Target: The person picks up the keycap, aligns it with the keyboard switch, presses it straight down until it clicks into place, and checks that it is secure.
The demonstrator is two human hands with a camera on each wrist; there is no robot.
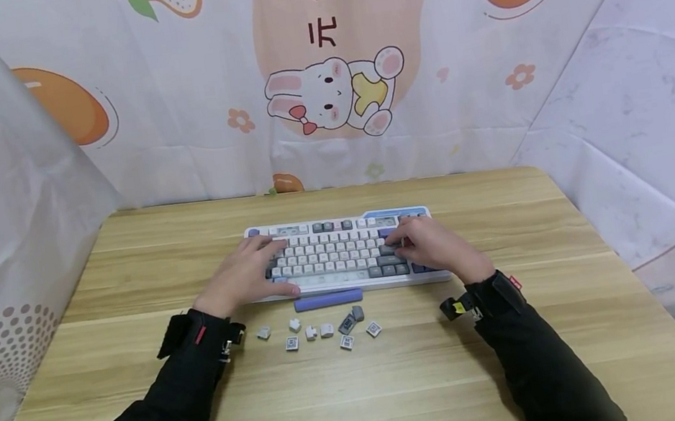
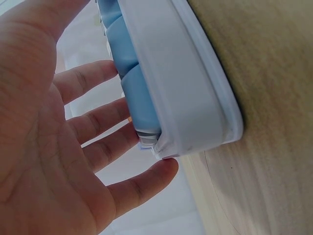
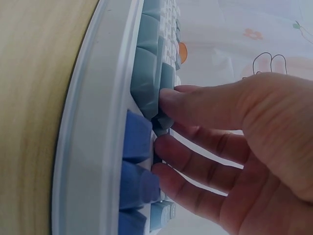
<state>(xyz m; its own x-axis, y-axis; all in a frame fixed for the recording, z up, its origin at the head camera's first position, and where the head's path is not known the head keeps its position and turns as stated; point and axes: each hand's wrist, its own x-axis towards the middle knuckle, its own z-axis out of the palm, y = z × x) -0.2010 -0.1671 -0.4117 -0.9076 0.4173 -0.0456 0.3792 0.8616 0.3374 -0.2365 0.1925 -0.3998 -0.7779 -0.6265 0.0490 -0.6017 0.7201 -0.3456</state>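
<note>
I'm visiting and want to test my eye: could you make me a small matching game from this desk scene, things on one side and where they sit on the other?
Things:
1. left hand
2. right hand
3. purple bar
4. loose keycaps

Places:
A. scattered on the table nearest the person
B. on the keyboard's right end
C. on the keyboard's left end
D. lying just in front of the keyboard

Pairs: 1-C, 2-B, 3-D, 4-A
</note>
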